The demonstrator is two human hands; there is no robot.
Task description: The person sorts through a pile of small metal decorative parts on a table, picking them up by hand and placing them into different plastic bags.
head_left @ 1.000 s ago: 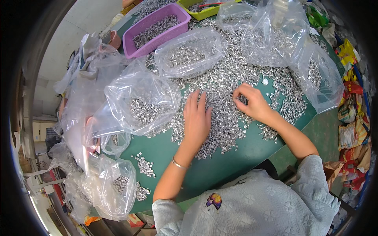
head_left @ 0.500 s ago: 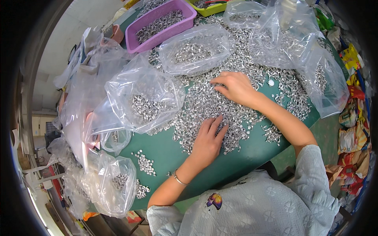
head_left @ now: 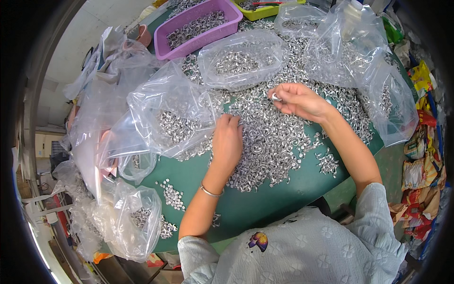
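Observation:
A wide heap of small silver metal rings [head_left: 279, 137] covers the green table [head_left: 265, 203]. My left hand [head_left: 228, 142] lies flat, palm down, on the near left part of the heap, fingers spread among the rings. Raised a little above the pile, my right hand [head_left: 299, 101] pinches one small silver ring [head_left: 276, 97] between thumb and fingers. A thin bangle sits on my left wrist.
Clear plastic bags with rings lie around: one at the left [head_left: 172, 118], one behind [head_left: 241, 59], one at the right [head_left: 378, 90], one at the near left corner [head_left: 135, 222]. A purple tray [head_left: 196, 26] and a yellow tray [head_left: 260, 9] stand at the back. Coloured packets pile at the right edge.
My left hand has slid left and toward me over the heap. My right hand moved to the far side of the pile and lifted with a ring in its fingers.

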